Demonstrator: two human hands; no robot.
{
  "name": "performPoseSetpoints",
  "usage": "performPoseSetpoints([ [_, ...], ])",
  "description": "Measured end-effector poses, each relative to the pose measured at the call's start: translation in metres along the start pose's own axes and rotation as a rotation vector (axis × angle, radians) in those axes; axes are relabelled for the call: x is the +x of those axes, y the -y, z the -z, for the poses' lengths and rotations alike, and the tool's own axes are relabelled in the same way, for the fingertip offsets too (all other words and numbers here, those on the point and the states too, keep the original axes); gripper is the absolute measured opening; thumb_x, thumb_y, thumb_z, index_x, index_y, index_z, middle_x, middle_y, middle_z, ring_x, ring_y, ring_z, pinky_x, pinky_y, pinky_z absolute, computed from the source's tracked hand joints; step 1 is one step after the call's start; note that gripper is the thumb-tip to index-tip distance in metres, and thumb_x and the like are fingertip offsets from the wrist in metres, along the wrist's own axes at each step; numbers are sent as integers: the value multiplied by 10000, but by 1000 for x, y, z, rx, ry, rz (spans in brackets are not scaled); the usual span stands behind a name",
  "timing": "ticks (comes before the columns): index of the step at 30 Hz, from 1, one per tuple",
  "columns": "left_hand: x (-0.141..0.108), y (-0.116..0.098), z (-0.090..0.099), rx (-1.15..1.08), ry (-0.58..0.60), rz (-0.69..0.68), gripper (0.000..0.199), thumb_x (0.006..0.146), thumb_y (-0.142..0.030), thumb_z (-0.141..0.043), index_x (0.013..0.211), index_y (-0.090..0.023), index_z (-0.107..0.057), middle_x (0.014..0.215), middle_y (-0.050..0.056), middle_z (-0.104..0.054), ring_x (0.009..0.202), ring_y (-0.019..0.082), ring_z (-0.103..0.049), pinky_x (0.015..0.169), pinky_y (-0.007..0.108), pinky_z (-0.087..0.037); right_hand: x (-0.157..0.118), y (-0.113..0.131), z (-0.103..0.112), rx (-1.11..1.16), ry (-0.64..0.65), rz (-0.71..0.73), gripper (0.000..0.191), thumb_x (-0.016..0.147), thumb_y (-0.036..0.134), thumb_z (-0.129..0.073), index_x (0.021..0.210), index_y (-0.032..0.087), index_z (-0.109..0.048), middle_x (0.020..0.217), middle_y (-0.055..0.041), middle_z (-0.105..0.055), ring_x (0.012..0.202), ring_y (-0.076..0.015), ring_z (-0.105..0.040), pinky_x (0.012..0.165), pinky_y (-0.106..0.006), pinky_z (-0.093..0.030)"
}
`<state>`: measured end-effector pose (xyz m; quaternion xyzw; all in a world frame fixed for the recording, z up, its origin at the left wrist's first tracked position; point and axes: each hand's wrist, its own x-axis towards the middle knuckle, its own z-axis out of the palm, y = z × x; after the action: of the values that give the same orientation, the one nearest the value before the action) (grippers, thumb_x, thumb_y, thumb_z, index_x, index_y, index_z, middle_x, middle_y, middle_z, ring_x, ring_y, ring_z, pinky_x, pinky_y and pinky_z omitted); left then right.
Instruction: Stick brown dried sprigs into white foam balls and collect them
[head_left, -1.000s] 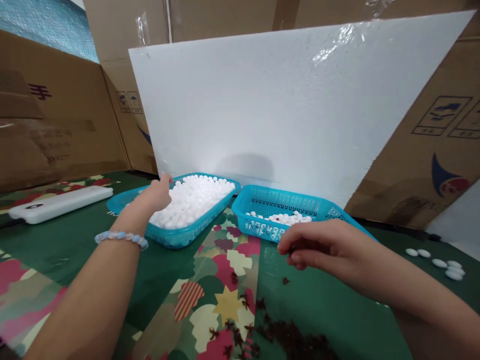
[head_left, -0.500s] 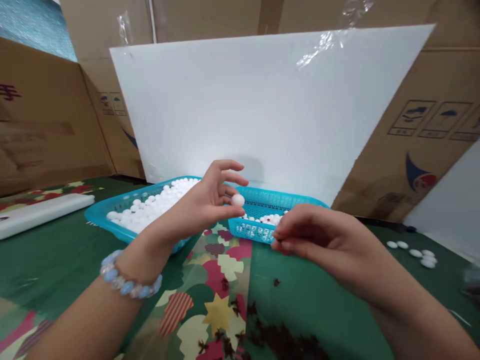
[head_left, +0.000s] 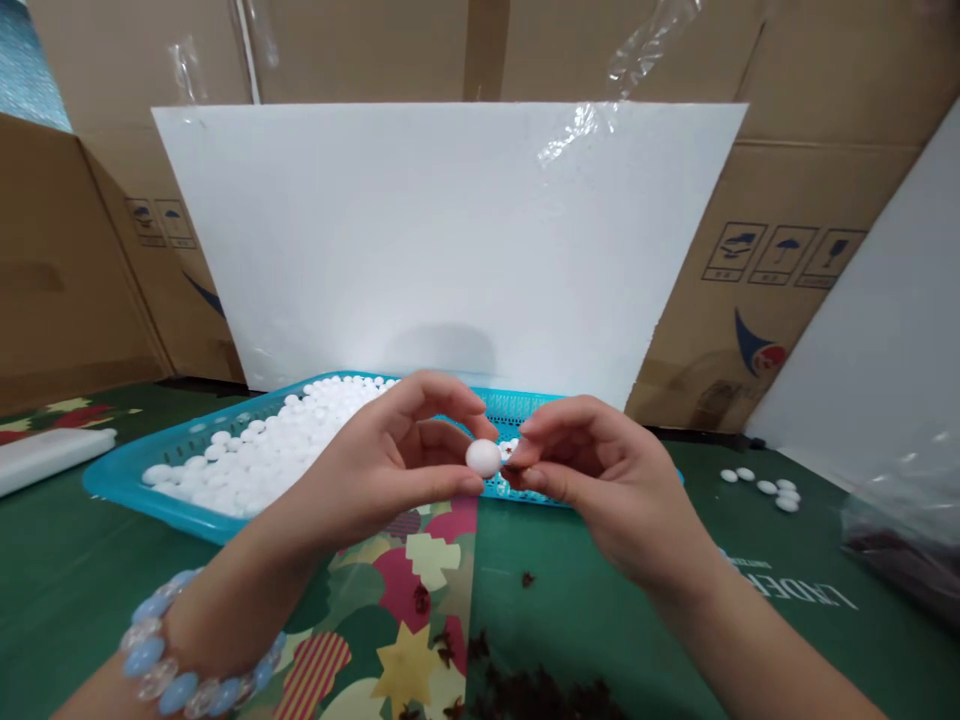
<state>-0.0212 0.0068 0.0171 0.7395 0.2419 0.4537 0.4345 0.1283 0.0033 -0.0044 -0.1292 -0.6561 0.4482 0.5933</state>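
Between the thumb and fingers of my left hand is a small white ball, smooth and slightly egg-shaped. My right hand pinches a small dark reddish-brown piece right beside the ball; whether the two touch I cannot tell. Behind my left hand stands a blue basket heaped with many white balls. A second blue basket, partly hidden by my hands, holds white balls, some with dark marks. Below my hands a pile of dark reddish-brown pieces lies on the green tabletop.
A white board taped to cardboard boxes closes off the back. At right lie several loose white balls and a clear plastic bag with dark contents. A white slab rests at far left.
My hands have come together, bringing the dark piece up beside the white ball. The view has shifted, so the baskets and board appear further left and lower.
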Motion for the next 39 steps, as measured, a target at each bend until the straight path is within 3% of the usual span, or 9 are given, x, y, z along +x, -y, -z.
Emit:
performPoseSetpoints([
  [11,0,2,-1,71,-39,35,170,523,-126,-552,663,-205,-497,599,-35,-552,544,93,-508,455,180,-428,-2,4,-4,-127,12,108,215,601,5,-510,652,212,-530,591,56,-530,567,-48,-534,537,-134,-472],
  [17,-2,1,0,0,9,-50,235,535,-22,-538,633,-233,-558,633,-55,-545,577,64,-495,496,139,-424,-4,4,-4,-96,58,103,285,592,-33,-503,692,231,-542,586,77,-520,557,-16,-515,542,-77,-442],
  [23,-2,1,0,-41,58,-37,268,555,-4,-522,640,-254,-567,656,-60,-530,553,47,-492,483,123,-425,-5,6,-6,-28,57,70,306,578,-51,-502,693,228,-554,586,78,-524,550,-6,-510,539,-50,-424],
  [32,-3,4,-9,-75,-54,-64,243,493,14,-559,559,-220,-578,521,-63,-469,459,35,-463,414,100,-412,-6,6,-8,26,-5,69,296,567,-68,-478,643,208,-550,571,72,-514,538,-9,-512,525,-49,-430],
  [39,-3,3,-11,158,-122,-241,159,477,-40,-605,509,-195,-590,452,-49,-446,428,49,-431,378,108,-375,-4,1,-10,41,-55,94,260,552,-58,-481,606,191,-533,543,59,-499,495,-24,-501,484,-67,-435],
])
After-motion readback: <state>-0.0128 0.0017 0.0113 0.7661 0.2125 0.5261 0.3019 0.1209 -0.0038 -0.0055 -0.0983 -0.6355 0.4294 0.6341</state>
